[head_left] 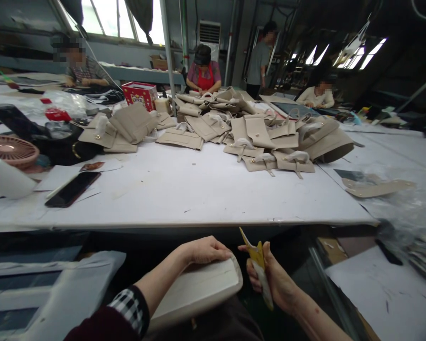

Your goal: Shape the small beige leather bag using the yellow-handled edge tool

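Note:
My left hand (209, 250) grips the upper edge of a pale bag panel (199, 289) that rests over my lap. The panel has a whitish face and a beige rim with a rounded corner. Just right of that corner is my right hand (270, 279), closed around a pair of yellow thread snips (258, 260). Their pointed end faces up and to the left, apart from the panel. Part of the panel's near side is hidden by my left forearm.
Beyond my hands stands a white table (170, 189) with a heap of beige bag pieces (255, 132). A phone (73, 189) and a pink fan (10, 149) lie at left. Clear plastic (408, 203) covers the right side. Several people work farther back.

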`<state>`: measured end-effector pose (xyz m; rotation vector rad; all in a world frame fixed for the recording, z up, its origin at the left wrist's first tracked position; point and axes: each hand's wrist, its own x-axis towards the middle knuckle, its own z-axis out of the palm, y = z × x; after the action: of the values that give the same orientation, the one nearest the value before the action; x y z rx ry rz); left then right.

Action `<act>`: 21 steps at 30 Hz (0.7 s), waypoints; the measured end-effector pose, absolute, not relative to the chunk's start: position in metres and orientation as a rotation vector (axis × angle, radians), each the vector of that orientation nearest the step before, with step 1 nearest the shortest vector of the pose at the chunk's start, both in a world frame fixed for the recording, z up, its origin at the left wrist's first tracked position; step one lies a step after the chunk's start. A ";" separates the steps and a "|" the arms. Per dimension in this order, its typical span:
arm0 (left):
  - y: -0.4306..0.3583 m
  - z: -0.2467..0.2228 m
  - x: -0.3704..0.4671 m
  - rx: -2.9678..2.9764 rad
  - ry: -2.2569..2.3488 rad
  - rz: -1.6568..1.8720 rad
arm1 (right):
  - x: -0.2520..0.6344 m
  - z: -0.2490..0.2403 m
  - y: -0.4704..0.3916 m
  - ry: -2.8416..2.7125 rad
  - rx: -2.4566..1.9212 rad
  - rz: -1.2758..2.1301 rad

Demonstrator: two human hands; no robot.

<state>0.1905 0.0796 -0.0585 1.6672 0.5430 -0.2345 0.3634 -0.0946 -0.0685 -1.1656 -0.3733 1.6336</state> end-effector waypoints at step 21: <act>0.088 -0.039 0.136 1.686 0.846 -0.062 | 0.369 -0.050 -0.043 -2.101 -2.076 0.672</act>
<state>0.1363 0.0884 -0.0390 1.6863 0.8462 -0.0624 0.3695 -0.0434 -0.0499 -2.0759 -2.1006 0.6719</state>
